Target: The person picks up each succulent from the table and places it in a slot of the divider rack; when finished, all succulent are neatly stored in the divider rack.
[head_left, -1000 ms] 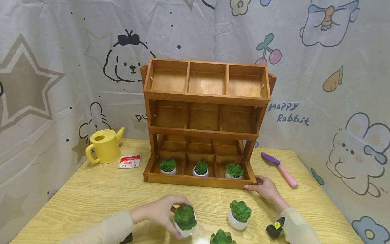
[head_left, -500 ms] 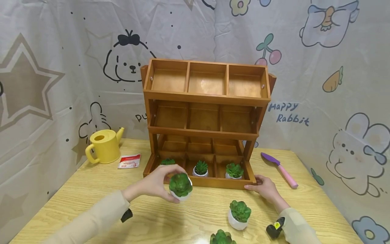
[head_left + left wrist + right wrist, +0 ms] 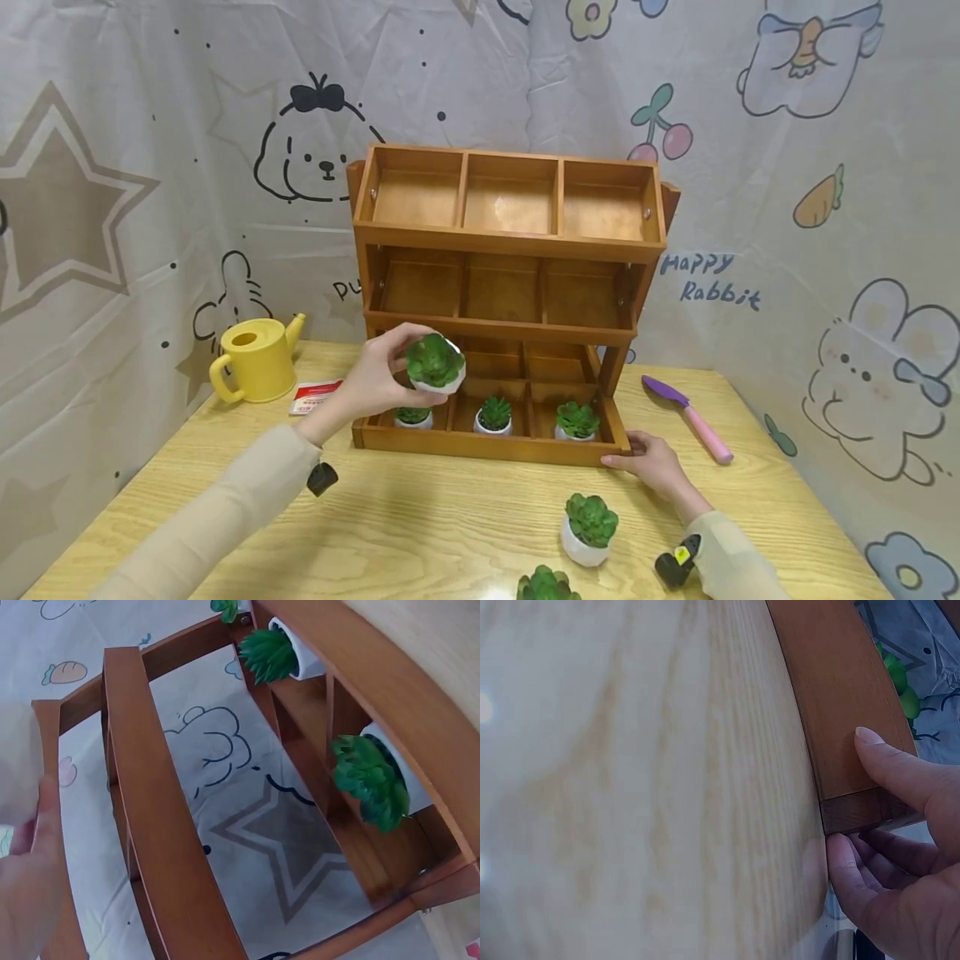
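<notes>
My left hand (image 3: pixel 371 377) grips a small potted succulent (image 3: pixel 435 361), green leaves in a white pot, raised in front of the wooden three-tier plant stand (image 3: pixel 487 448). In the left wrist view only part of the white pot (image 3: pixel 19 765) shows beside the fingers. Three more succulents stand in the bottom tier, one per front compartment; the left one (image 3: pixel 412 418) is partly covered by my left hand. My right hand (image 3: pixel 656 465) holds the stand's bottom front right corner, thumb (image 3: pixel 885 757) on the front board and fingers curled at its end.
Another potted succulent (image 3: pixel 588 529) stands on the table near my right forearm, and one more (image 3: pixel 547 585) is cut off by the lower edge. A yellow watering can (image 3: pixel 258 358) and a red-white packet (image 3: pixel 313 396) lie left. Right is a purple-pink trowel (image 3: pixel 690 417).
My left hand has lifted the succulent from low over the front of the table, up and forward to the stand. The right hand keeps its place on the corner.
</notes>
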Action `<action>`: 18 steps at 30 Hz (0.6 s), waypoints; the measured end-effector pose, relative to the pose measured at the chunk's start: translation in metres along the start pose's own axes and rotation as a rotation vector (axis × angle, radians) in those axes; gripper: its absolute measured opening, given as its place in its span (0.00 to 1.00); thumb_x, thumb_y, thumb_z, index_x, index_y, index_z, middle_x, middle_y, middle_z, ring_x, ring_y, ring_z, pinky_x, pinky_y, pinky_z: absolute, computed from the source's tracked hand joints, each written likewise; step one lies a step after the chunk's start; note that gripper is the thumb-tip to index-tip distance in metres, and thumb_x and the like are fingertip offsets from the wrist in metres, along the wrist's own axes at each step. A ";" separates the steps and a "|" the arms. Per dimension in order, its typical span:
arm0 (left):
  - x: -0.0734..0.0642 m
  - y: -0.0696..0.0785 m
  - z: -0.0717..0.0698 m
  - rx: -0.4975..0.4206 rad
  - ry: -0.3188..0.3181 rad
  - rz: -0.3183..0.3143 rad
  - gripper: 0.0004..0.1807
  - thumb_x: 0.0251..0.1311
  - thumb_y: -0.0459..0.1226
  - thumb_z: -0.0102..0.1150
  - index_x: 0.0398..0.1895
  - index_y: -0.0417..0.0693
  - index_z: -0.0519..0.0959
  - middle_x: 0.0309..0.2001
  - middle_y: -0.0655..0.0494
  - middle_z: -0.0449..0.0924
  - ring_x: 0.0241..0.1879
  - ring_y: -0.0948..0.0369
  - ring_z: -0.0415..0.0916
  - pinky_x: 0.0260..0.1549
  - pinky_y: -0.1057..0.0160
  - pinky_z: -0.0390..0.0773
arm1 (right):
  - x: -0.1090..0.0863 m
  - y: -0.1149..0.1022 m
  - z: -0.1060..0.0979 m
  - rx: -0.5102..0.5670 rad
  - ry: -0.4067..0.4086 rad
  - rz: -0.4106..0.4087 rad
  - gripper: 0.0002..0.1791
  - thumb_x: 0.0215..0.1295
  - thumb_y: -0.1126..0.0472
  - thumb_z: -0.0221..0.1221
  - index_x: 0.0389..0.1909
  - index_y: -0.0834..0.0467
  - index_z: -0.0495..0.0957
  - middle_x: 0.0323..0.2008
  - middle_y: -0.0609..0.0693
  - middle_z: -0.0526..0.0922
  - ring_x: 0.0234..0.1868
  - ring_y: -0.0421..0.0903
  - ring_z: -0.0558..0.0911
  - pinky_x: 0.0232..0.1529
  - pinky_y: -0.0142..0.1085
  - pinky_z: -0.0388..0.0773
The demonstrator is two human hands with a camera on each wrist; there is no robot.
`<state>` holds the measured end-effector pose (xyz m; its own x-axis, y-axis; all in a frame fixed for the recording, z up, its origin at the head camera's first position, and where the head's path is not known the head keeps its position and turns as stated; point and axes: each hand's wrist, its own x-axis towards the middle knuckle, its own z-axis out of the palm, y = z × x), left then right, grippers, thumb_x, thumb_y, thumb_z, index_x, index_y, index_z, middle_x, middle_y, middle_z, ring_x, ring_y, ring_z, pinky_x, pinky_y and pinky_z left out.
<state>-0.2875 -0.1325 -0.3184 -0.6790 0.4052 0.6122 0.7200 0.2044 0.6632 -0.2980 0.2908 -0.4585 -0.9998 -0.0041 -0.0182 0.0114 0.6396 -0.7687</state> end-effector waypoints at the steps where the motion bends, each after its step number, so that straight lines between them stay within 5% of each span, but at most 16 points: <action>1: 0.003 -0.001 0.000 0.010 0.028 0.003 0.38 0.34 0.26 0.78 0.54 0.40 0.72 0.49 0.46 0.78 0.46 0.70 0.75 0.44 0.66 0.80 | 0.000 0.000 0.000 0.000 0.000 -0.001 0.45 0.52 0.48 0.70 0.62 0.73 0.65 0.56 0.70 0.75 0.56 0.63 0.77 0.55 0.51 0.75; 10: 0.023 -0.008 0.001 0.067 0.303 0.030 0.39 0.32 0.22 0.77 0.54 0.32 0.71 0.49 0.38 0.76 0.43 0.74 0.73 0.38 0.77 0.77 | -0.001 0.003 0.003 0.009 0.006 -0.008 0.43 0.51 0.50 0.71 0.61 0.73 0.67 0.54 0.69 0.77 0.54 0.61 0.78 0.53 0.49 0.76; 18: 0.044 0.022 -0.004 0.101 0.464 -0.039 0.35 0.39 0.23 0.74 0.55 0.30 0.70 0.48 0.36 0.75 0.42 0.78 0.68 0.39 0.80 0.74 | -0.001 0.002 0.000 0.011 0.001 -0.001 0.46 0.51 0.48 0.71 0.62 0.73 0.65 0.56 0.70 0.75 0.56 0.62 0.77 0.54 0.50 0.75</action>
<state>-0.3021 -0.1141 -0.2752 -0.6817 -0.0403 0.7305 0.6873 0.3068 0.6584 -0.2971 0.2917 -0.4601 -0.9999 -0.0036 -0.0167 0.0107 0.6314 -0.7754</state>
